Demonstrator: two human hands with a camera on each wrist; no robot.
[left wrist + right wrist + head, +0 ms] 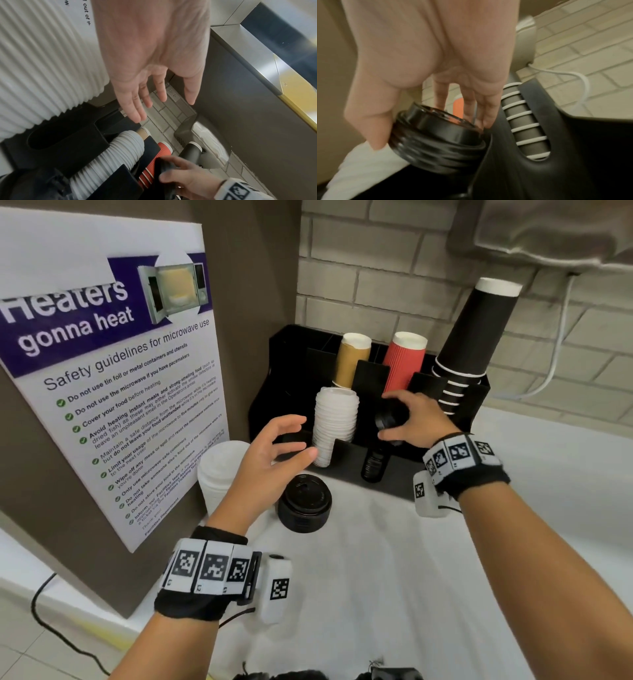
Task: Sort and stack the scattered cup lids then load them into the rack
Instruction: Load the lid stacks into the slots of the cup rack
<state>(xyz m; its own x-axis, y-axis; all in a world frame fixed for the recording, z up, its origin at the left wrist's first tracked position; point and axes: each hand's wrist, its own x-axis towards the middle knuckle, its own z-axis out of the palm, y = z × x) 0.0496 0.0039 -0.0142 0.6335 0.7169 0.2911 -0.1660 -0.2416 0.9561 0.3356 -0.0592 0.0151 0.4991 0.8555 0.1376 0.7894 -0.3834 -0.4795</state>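
A black rack (397, 474) stands against the brick wall. A tall stack of white lids (334, 422) leans in its left front slot, also seen in the left wrist view as white lids (113, 154). My right hand (416, 419) grips a short stack of black lids (392, 417) over the middle slot; in the right wrist view the black lids (436, 138) sit between thumb and fingers. A few black lids (375, 463) lie low in that slot. My left hand (274, 450) hovers open just left of the white stack, holding nothing.
Another stack of black lids (304, 503) and a stack of white lids (219, 474) stand on the white counter (376, 577) before the rack. Brown cups (352, 359), red cups (404, 361) and black cups (469, 344) fill the rack's rear. A poster panel (113, 392) walls the left.
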